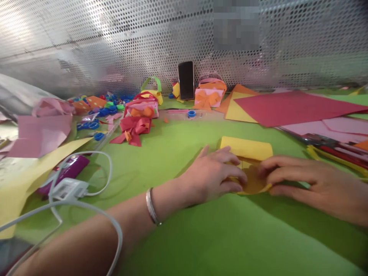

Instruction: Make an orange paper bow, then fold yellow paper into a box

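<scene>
A folded yellow paper [247,149] lies on the green sheet [201,230] near the middle. My left hand [214,172] rests on its left part, fingers together and pressing down on the paper's near fold. My right hand [310,180] comes in from the right, its fingers stretched flat onto the same paper's near edge [254,184]. A silver bangle [151,207] circles my left wrist. The paper's lower part is hidden under both hands.
A phone [186,79] leans on the perforated metal wall. Small paper baskets [208,94], red scraps [133,128] and blue rings [99,113] litter the back left. Red, pink and yellow sheets [290,107] and pencils [339,151] lie right. A white cable and charger [69,189] sit left.
</scene>
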The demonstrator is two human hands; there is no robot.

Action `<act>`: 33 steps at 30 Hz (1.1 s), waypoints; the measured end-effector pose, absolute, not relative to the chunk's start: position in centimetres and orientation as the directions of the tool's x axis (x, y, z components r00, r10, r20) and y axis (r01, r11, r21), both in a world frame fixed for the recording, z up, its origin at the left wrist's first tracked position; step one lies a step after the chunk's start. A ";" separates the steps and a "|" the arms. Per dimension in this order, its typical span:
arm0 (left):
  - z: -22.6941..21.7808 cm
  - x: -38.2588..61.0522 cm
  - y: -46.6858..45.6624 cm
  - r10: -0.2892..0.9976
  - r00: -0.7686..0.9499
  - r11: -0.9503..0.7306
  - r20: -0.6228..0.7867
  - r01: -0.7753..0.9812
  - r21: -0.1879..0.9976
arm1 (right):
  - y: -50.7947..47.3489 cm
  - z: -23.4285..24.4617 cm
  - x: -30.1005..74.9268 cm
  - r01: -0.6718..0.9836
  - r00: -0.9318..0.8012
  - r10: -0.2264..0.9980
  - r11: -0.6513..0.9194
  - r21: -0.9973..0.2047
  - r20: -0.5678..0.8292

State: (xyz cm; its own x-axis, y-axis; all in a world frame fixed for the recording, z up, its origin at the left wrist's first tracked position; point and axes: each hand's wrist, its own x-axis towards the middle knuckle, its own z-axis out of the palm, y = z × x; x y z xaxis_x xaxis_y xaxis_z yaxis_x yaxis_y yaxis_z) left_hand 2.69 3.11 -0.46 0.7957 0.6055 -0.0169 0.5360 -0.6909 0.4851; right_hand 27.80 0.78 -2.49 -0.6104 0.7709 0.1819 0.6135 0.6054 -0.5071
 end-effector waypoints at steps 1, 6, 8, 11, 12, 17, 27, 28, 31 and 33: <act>-0.5 2.7 3.1 0.609 0.793 -0.687 -0.017 0.537 0.490 | 0.8 -2.3 27.7 0.628 -0.611 0.778 0.589 -0.509 0.146; -0.8 3.3 2.9 0.678 0.735 -0.628 0.013 0.570 0.530 | 0.4 -2.3 26.4 0.713 -0.483 0.869 0.462 -0.528 0.109; -0.8 3.5 2.8 0.703 0.710 -0.609 0.027 0.583 0.538 | 0.2 -2.4 25.9 0.733 -0.440 0.894 0.414 -0.540 0.087; -0.8 3.7 2.7 0.702 0.710 -0.615 0.051 0.569 0.545 | 0.0 -2.4 25.6 0.740 -0.433 0.900 0.384 -0.552 0.046; -0.7 3.7 2.7 0.699 0.713 -0.617 0.052 0.565 0.547 | 0.0 -2.4 25.6 0.742 -0.435 0.900 0.384 -0.550 0.041; -0.6 3.7 2.6 0.703 0.711 -0.598 0.021 0.576 0.558 | 0.2 -2.8 25.7 0.732 -0.445 0.891 0.418 -0.538 0.087; 0.3 3.6 2.2 0.658 0.749 -0.643 -0.084 0.616 0.455 | 0.0 -1.9 24.8 0.713 -0.438 0.894 0.413 -0.567 0.100; 0.2 3.6 2.3 0.658 0.748 -0.643 -0.086 0.617 0.453 | -0.1 -1.8 24.7 0.717 -0.430 0.898 0.405 -0.567 0.097; -0.1 3.5 2.5 0.649 0.757 -0.654 -0.078 0.607 0.453 | -0.2 -1.6 24.5 0.733 -0.391 0.917 0.360 -0.577 0.075; -0.1 3.6 2.5 0.640 0.765 -0.659 -0.077 0.597 0.457 | -0.3 -1.8 24.4 0.733 -0.358 0.931 0.324 -0.598 0.067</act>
